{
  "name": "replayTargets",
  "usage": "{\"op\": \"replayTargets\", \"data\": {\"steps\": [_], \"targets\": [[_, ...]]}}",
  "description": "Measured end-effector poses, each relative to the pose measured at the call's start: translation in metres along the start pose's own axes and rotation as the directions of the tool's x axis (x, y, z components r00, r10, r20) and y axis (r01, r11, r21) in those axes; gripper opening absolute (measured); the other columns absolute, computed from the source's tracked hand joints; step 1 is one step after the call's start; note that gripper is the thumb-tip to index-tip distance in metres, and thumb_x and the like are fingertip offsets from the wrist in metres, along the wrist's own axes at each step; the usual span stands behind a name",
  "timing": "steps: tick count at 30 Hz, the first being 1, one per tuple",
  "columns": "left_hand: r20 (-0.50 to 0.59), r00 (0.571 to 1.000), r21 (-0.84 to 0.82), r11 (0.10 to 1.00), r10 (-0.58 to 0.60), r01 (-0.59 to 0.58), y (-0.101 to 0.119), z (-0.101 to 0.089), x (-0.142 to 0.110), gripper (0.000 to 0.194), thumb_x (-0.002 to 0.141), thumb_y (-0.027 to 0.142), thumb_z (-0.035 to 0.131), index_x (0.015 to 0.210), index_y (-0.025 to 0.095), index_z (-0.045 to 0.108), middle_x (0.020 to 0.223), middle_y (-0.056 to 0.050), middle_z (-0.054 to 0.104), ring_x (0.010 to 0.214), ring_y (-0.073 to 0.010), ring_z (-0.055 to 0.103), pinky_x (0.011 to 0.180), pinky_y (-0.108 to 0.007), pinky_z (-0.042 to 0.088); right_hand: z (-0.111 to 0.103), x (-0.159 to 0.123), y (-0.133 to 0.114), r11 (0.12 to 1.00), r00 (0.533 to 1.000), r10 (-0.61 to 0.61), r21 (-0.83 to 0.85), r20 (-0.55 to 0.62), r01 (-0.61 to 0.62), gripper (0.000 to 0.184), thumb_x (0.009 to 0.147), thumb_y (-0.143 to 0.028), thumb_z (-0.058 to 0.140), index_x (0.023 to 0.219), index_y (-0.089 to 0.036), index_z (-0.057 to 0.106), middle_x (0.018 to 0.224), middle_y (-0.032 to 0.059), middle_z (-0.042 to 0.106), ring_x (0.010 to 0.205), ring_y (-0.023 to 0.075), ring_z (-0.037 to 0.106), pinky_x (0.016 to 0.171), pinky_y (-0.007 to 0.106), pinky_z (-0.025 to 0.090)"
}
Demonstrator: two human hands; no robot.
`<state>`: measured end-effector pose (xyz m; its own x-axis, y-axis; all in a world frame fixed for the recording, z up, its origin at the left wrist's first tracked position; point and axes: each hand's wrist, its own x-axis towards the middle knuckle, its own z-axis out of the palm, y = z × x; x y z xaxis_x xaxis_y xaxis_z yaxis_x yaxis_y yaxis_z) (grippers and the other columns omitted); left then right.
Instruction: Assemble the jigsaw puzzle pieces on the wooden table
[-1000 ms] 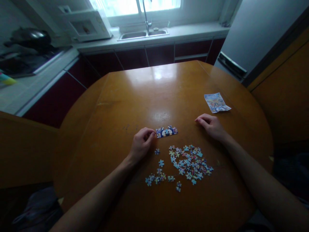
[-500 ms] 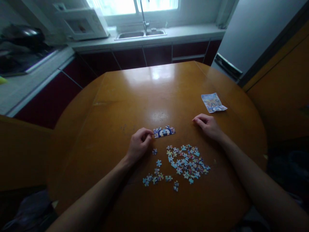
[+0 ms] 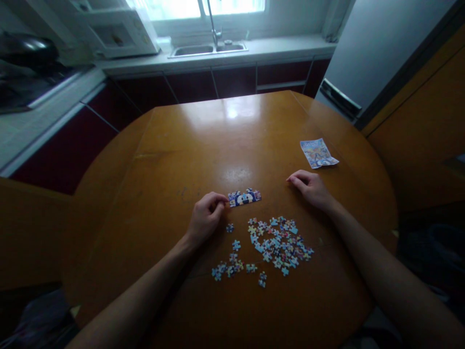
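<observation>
Our wooden table (image 3: 174, 131) fills most of the view, with the fridge (image 3: 385, 48) beyond it at the right. Along the far wall we see the counter (image 3: 283, 47), bearing the microwave (image 3: 118, 34) and the sink (image 3: 192, 50).

Both our hands rest at the table. Our left hand (image 3: 206, 218) is loosely closed, its fingertips at the left end of the puzzle strip (image 3: 244, 198); we cannot tell whether they grip it. Our right hand (image 3: 310, 189) is loosely curled, thumb against forefinger, right of the strip and apart from it.

The loose pile (image 3: 286, 247) of puzzle pieces lies nearer us, between our forearms. Past our right hand lies the creased leaflet (image 3: 317, 153). The strip, joined pieces with a dark blue and white picture, lies flat between our hands.

A small cluster (image 3: 227, 268) sits left of the pile. Smallest are the single pieces: one (image 3: 230, 228) just beside our left hand, another (image 3: 236, 245) nearer us.
</observation>
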<state>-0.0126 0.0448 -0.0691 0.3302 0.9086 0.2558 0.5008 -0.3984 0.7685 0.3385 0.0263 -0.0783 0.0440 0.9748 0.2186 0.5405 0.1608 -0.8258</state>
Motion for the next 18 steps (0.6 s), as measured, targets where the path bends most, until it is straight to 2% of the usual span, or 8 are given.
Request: {"op": "replayTargets", "data": {"steps": [18], "targets": [[0.002,1.000,-0.008,1.000,-0.017,0.017,0.0019,0.0007,-0.0017,0.016,0.088,0.020,0.055,0.086,0.018,0.070,0.078,-0.002,0.068,0.065,-0.0144,0.055,0.061,-0.026,0.043,-0.0005,0.0003,0.0043,1.000,1.000,0.008,-0.010,0.011,-0.007,0.030,0.093,-0.045,0.058,0.084,-0.021,0.073,0.087,0.0073,0.074,0.083,0.0238,0.067,0.077,0.037,0.050]]}}
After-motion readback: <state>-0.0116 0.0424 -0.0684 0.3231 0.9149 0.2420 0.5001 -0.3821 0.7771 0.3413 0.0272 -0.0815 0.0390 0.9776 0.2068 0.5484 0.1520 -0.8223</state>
